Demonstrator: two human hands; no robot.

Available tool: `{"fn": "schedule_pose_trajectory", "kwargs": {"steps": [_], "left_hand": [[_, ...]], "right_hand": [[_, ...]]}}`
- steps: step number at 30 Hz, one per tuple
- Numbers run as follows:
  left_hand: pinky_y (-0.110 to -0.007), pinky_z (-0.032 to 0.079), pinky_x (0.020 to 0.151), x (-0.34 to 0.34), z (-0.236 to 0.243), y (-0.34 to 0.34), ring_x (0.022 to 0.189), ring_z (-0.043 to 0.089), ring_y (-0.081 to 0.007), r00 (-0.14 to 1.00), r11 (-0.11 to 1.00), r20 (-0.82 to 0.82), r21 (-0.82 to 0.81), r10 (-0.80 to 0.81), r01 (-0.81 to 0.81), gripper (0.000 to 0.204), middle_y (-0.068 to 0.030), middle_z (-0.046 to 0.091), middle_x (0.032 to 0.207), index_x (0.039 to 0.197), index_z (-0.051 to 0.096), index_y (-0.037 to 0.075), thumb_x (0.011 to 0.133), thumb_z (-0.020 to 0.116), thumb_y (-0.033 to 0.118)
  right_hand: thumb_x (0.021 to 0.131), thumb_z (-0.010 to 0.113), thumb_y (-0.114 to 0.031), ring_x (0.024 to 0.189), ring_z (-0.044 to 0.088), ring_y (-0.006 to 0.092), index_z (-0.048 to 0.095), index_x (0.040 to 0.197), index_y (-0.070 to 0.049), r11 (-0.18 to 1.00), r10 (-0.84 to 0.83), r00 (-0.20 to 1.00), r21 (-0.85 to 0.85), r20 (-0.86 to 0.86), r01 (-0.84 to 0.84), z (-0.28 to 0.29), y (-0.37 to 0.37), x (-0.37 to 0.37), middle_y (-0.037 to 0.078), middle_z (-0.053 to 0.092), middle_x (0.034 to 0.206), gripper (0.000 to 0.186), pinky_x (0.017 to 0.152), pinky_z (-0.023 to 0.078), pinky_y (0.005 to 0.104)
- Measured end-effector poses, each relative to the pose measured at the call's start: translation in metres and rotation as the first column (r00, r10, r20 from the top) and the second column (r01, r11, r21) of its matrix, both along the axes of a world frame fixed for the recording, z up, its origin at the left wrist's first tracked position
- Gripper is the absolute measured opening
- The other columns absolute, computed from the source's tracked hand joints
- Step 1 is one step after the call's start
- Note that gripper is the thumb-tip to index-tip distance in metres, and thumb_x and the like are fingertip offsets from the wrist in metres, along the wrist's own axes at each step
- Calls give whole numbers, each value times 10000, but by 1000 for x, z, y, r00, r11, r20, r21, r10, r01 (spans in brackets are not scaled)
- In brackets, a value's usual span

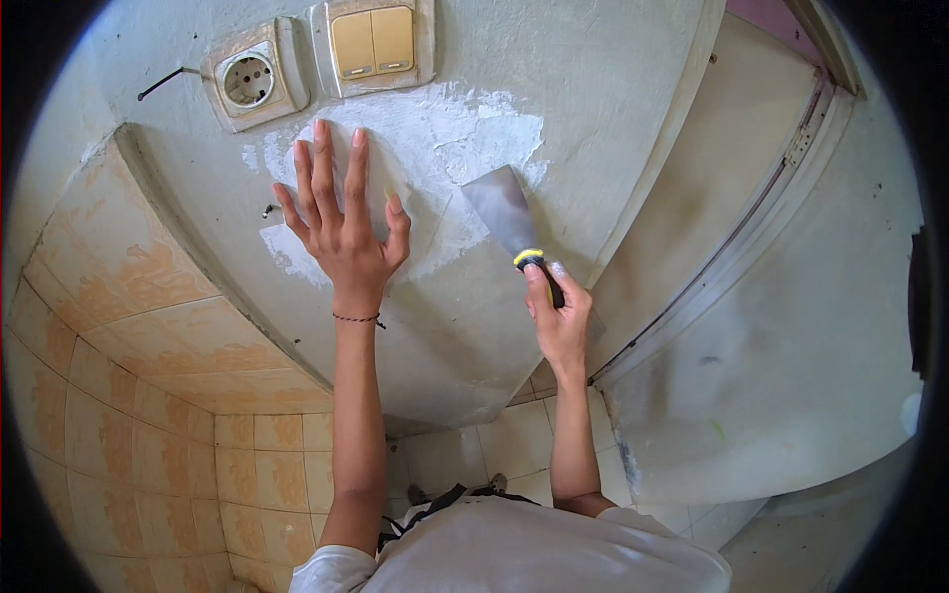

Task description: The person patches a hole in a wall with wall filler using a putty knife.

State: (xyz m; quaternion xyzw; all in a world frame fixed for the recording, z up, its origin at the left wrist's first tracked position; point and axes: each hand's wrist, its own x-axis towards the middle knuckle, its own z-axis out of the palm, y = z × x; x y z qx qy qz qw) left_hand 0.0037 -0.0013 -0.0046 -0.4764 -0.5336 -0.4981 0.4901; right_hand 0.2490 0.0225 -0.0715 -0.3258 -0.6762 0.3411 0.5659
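Note:
My left hand (346,232) lies against the grey wall (583,69) with its fingers spread, over the left part of a white filler patch (489,133). Nothing shows in its grip, and what lies beneath the palm is hidden. In my right hand (561,321) is a putty knife (506,212), held by its black and yellow handle. The wide metal blade points up and left, its edge at the right side of the white patch. Whether the blade touches the wall I cannot tell. White smears mark a finger of this hand.
A power socket (247,81) and a double light switch (373,42) sit above the patch. A nail (163,85) sticks out left of the socket, and a small screw (270,211) beside my left hand. Orange-patterned tiles (148,237) border the left; a door (692,148) stands right.

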Motion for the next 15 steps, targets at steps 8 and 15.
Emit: {"fn": "schedule_pose_trajectory", "kwargs": {"steps": [8, 15], "left_hand": [[-491, 48, 1299, 0, 0, 1, 1550, 338, -295, 1000, 1000, -5, 5, -2, 2, 606, -108, 464, 1624, 1514, 570, 203, 935, 503, 369], [-490, 51, 1300, 2, -1, 1, 1551, 335, -292, 1000, 1000, 0, -5, 0, 0, 620, -103, 464, 1624, 1515, 570, 207, 917, 517, 358]], "right_hand": [[1023, 702, -216, 577, 411, 40, 690, 931, 28, 1000, -4, 999, -4, -45, 4, 3, 5, -7, -41, 479, 616, 261, 508, 322, 265], [1019, 706, -200, 582, 417, 41, 696, 940, 27, 1000, 10, 997, -5, -74, -11, 1, 4, -5, -35, 498, 625, 241, 511, 321, 263]]}}
